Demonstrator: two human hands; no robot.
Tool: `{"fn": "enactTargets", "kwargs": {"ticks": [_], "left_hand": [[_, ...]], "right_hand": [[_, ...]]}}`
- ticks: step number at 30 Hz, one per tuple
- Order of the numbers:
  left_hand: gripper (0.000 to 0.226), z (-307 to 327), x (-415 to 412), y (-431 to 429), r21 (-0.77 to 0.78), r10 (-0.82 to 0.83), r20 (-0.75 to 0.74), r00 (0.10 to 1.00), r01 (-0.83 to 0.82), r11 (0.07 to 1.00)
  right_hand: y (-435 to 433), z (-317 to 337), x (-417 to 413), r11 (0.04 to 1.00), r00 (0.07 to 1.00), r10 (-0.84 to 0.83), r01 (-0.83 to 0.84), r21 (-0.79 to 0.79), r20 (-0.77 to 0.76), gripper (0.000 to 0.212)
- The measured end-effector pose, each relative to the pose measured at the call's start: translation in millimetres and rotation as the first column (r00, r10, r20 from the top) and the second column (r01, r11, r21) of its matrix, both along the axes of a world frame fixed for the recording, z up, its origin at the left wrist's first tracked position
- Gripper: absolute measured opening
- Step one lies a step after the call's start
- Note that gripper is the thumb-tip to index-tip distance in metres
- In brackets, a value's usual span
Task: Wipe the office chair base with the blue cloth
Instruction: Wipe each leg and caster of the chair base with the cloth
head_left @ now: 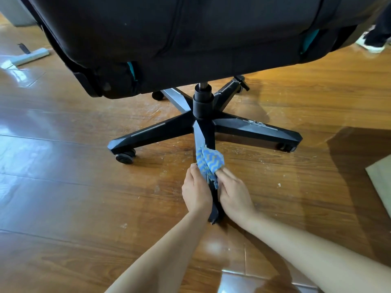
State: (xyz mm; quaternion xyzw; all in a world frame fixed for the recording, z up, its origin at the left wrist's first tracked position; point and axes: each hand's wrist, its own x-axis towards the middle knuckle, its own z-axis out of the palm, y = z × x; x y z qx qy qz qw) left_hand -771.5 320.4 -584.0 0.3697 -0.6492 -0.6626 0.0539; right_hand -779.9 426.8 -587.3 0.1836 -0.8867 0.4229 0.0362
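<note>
A black five-armed office chair base (148, 132) stands on the wood floor under a black seat (169, 39). One arm of the base points toward me. The blue and yellow patterned cloth (209, 160) is draped over that near arm. My right hand (234, 193) pinches the cloth from the right side of the arm. On the left side, my left hand (196, 191) presses against the same arm, with its fingers touching the cloth's edge. The arm's end and caster are partly hidden between my wrists.
Glossy wooden floor (84, 197) carries pale dust specks around the base. A grey flat tool head (31, 56) lies at the far left. A person's shoes (374, 43) stand at the top right. A pale board edge (380, 182) lies at the right.
</note>
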Motion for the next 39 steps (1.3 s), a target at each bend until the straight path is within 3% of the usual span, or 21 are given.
{"fn": "enactTargets", "kwargs": {"ticks": [4, 10, 16, 19, 22, 25, 28, 33, 36, 39], "left_hand": [[0.043, 7, 3, 0, 0.024, 0.021, -0.001, 1.0, -0.021, 0.999], [0.058, 22, 6, 1, 0.069, 0.037, 0.038, 0.999, -0.04, 0.997], [0.053, 22, 6, -7, 0.262, 0.072, 0.055, 0.996, -0.084, 0.961], [0.056, 23, 6, -11, 0.318, 0.052, 0.057, 0.997, -0.068, 0.946], [0.051, 21, 10, -16, 0.335, -0.014, 0.034, 0.999, 0.002, 0.942], [0.05, 18, 16, -22, 0.352, -0.078, 0.03, 0.997, 0.062, 0.934], [0.056, 12, 23, -27, 0.323, -0.119, 0.018, 0.993, 0.107, 0.94], [0.053, 7, 27, -32, 0.332, -0.131, 0.012, 0.991, 0.12, 0.936], [0.053, 5, 25, -32, 0.33, -0.117, 0.009, 0.993, 0.107, 0.938], [0.054, 2, 24, -34, 0.314, -0.122, -0.004, 0.992, 0.117, 0.942]], "right_hand": [[-9, 14, -30, 0.996, 1.0, -0.027, 0.027, 0.086, -0.003, 0.02], [-26, 32, -75, 0.988, 0.994, -0.109, 0.105, 0.112, 0.028, 0.024], [0, 14, 14, 0.997, 0.999, 0.012, -0.009, 0.081, -0.036, 0.023], [10, 5, 47, 0.993, 0.995, 0.072, -0.065, 0.098, -0.071, 0.048], [-3, 16, 26, 0.998, 0.999, 0.014, -0.011, 0.059, -0.042, 0.033], [-21, 26, -23, 0.987, 0.992, -0.125, 0.125, 0.101, -0.005, 0.045], [-29, 28, -45, 0.974, 0.985, -0.17, 0.165, 0.156, 0.019, 0.028], [-13, 16, 26, 0.978, 0.994, -0.098, 0.105, 0.182, -0.047, 0.025], [7, -1, 82, 0.981, 0.999, 0.015, -0.006, 0.195, -0.042, 0.05], [11, -4, 92, 0.984, 0.999, 0.034, -0.031, 0.174, -0.013, 0.049]]}}
